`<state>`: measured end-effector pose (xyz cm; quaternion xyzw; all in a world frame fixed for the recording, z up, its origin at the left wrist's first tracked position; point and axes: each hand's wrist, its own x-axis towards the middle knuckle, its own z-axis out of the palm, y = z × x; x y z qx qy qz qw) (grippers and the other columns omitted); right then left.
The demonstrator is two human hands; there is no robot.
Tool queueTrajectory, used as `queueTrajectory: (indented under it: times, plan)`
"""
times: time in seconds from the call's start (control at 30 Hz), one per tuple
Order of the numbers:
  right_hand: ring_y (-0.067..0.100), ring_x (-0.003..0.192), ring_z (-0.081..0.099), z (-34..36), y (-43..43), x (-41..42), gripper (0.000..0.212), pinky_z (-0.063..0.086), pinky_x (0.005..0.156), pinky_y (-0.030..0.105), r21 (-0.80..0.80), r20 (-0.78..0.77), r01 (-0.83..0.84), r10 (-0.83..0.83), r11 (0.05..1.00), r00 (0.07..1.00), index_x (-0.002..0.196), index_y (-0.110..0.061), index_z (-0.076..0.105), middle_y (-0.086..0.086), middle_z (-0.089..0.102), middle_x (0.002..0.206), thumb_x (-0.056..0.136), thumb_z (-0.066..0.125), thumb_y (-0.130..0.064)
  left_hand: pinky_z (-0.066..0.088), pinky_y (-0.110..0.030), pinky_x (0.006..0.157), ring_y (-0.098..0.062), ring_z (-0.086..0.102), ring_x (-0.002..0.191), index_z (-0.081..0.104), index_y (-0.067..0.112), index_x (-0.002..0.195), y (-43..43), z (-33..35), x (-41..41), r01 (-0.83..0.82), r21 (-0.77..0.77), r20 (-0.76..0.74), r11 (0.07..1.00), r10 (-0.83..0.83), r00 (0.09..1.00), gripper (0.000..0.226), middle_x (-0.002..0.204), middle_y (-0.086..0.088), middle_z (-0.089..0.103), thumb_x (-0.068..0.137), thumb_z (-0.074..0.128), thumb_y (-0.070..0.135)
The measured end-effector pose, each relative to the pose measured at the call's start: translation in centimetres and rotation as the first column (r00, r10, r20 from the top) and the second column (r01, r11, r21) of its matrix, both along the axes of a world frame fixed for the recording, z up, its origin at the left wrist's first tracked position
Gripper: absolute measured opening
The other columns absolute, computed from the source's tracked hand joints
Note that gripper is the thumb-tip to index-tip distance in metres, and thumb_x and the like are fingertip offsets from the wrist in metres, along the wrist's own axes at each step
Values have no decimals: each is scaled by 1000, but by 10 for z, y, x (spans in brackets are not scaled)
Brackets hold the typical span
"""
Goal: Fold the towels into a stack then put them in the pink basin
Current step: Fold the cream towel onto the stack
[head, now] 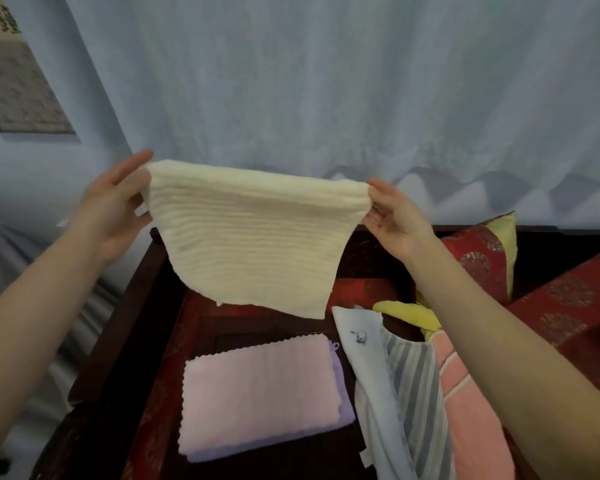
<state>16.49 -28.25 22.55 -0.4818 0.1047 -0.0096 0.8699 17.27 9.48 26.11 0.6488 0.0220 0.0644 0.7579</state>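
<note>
A cream ribbed towel (253, 240) hangs in the air, stretched between both hands. My left hand (113, 206) pinches its upper left corner and my right hand (395, 220) pinches its upper right corner. Below it, on the dark wooden table (125, 341), lies a folded pink towel (257, 393) on top of a folded lilac towel (343, 407). To the right lies a loose heap: a white towel with a small blue print (364, 348), a grey striped towel (416, 393), a salmon pink towel (471, 420) and a yellow towel (409, 313). No pink basin is in view.
A pale curtain (326, 81) hangs behind the table. Red patterned cushions (482, 258) with yellow edging lie at the right. A grey cloth surface (4, 258) sits at the left, and a hanging scroll (18, 88) is on the wall at upper left.
</note>
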Motion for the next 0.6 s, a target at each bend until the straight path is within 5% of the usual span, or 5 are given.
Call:
queueTrajectory:
  times: [0.23,0.33,0.43,0.53,0.6]
  plan:
    - [11,73,63,-98,-13,-127,34,54,62,24,-341,-253,-463,395,818,883,99,-9,68,1,67,80,71,63,9,53,-29,90,-23,64,110,66,11,116,55,-137,-135,329,48,-370,943,-289,883,38,121,-12,67,79,59,5]
    - [9,72,61,-161,-11,-169,29,50,63,22,-480,-382,-598,461,642,801,80,-10,72,-1,67,75,58,63,6,52,-24,90,-23,67,105,73,12,105,66,-196,-190,490,168,-539,855,-337,772,57,111,-16,71,54,89,33]
    - [4,70,64,-224,-10,-186,34,52,69,24,-616,-517,-695,474,372,713,67,-32,73,-8,71,70,59,64,0,52,-27,93,-18,68,101,78,20,92,68,-231,-217,628,299,-642,718,-335,690,63,105,-8,73,41,88,56]
    - [-6,75,63,-257,-12,-177,42,49,73,15,-644,-624,-757,495,111,604,62,-54,65,-27,68,72,64,63,-12,53,-21,87,-10,70,92,76,41,79,65,-243,-191,712,416,-712,565,-284,642,24,94,8,76,64,85,24]
    - [-4,81,64,-263,-7,-149,45,51,75,15,-711,-610,-699,431,73,665,66,-54,65,-18,70,78,66,63,-9,49,-8,80,0,68,88,76,41,77,61,-259,-148,676,533,-682,508,-214,699,36,88,12,76,81,70,6]
